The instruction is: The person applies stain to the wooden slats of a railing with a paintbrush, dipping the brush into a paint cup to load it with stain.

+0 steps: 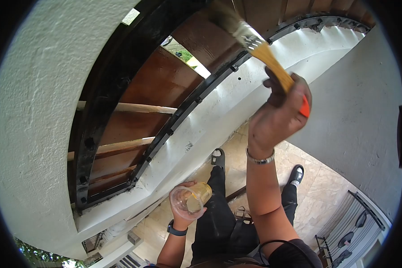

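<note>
My right hand [279, 109] is raised and closed around the wooden handle of a paintbrush [269, 58] with an orange-red end. Its bristles, blurred, overlap the dark upper edge of the brown wooden slats [158, 80]. Lower down, my left hand [183, 214] wraps round a clear plastic cup [186, 203], tilted so that its wide mouth faces me. Something yellowish shows inside the cup near its base. The slats are set in a curved black metal frame [107, 96], with light gaps between some of them.
White walls [44, 89] border the frame on the left, and a smooth grey wall [357, 107] rises on the right. A white ledge [196, 129] runs under the frame. Below are my sandalled feet on the tiled floor [319, 192]. A rack [344, 236] holding dark items stands lower right.
</note>
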The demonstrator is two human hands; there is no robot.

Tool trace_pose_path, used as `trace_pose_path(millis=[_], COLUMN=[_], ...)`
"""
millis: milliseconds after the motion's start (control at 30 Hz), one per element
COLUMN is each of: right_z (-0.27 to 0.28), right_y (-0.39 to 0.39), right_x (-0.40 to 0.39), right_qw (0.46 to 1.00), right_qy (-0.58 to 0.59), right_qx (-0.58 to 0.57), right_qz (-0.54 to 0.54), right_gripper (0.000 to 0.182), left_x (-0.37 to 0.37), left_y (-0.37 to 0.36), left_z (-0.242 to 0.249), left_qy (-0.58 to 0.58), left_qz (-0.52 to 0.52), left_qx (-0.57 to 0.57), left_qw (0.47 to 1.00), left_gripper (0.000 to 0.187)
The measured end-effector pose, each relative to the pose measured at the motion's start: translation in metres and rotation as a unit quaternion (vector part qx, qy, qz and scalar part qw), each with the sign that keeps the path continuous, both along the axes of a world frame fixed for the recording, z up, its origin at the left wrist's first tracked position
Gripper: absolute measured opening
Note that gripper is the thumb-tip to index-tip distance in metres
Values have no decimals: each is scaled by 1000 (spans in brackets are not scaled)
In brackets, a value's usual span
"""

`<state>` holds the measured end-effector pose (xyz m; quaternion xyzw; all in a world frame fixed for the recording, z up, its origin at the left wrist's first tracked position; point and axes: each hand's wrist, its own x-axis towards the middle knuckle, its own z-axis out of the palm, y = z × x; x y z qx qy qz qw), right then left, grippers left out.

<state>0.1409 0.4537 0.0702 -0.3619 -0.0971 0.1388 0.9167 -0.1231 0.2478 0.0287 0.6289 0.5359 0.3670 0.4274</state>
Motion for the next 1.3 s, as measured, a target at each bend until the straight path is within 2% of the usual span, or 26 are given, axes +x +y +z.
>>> trace_pose_path(millis=[33,100,167,200,233,300,467,500,567,600,667,700,767,833,900,933,1000,1033,1100,1133,1167,1233,1300], right_z=[-1,-12,-26,-32,-40,-54,-52,-54,-59,-60,-57,-55,-51,-50,-56,-58,-68,-77,-98,-109,-114,-128,-128], right_y=[2,-4,-13,-12,-14,-21,-55,-55,-55,-51,-34,-25,-12,-12,-23,-30,-48,-59,-84,-94,-98,-92,-67], right_x=[-1,4,15,17,15,5,-32,-31,-22,-11,11,17,24,20,9,2,-10,-13,-18,-17,-11,2,16], right_qw=[998,996,976,971,970,934,921,921,949,938,943,943,971,968,941,941,930,929,960,960,958,929,903], right_qy=[-44,-73,-156,-160,-162,-256,-359,-358,-271,-273,-258,-258,-194,-203,-282,-283,-342,-343,-228,-188,-186,-246,-364], right_qx=[-40,-39,-138,-150,-153,-247,-111,-112,-124,-190,-207,-207,-138,-141,-187,-187,-116,-123,-125,-175,-184,-232,-189], right_qz=[2,34,-66,-95,-95,-13,102,100,106,98,44,44,-31,-41,5,5,66,68,99,111,114,147,129], right_gripper=[24,23,22,17,17,10,10,10,11,10,10,10,10,9,8,8,9,9,9,9,9,10,11], left_x=[0,2,3,2,2,6,10,8,7,7,9,11,13,14,12,11,10,10,11,12,12,8,1], left_y=[0,0,2,2,1,0,5,4,4,4,4,5,6,7,9,10,11,10,8,8,7,4,0], left_z=[0,0,-3,-4,-4,-6,-6,-6,-6,-5,-3,-3,-4,-5,-4,-3,-5,-6,-6,-7,-9,-11,-16], left_qy=[-2,-20,-41,-26,-11,-17,-15,-13,-12,-11,-9,-17,-25,-15,9,32,18,6,-15,-36,-35,-16,-11], left_qz=[-1,5,13,4,-5,-2,4,5,6,14,21,23,25,0,-11,-22,-15,-7,10,26,27,16,16], left_qx=[-1,-1,-1,-2,-4,-11,-15,-9,-1,-12,-23,-14,-6,17,16,12,6,-1,-15,-18,-28,-17,-28], left_qw=[1000,1000,999,1000,1000,1000,1000,1000,1000,1000,999,999,999,1000,1000,999,1000,1000,1000,999,999,1000,999], left_gripper=[84,85,85,85,85,84,81,81,80,79,79,78,77,76,76,76,77,78,79,81,81,84,87])
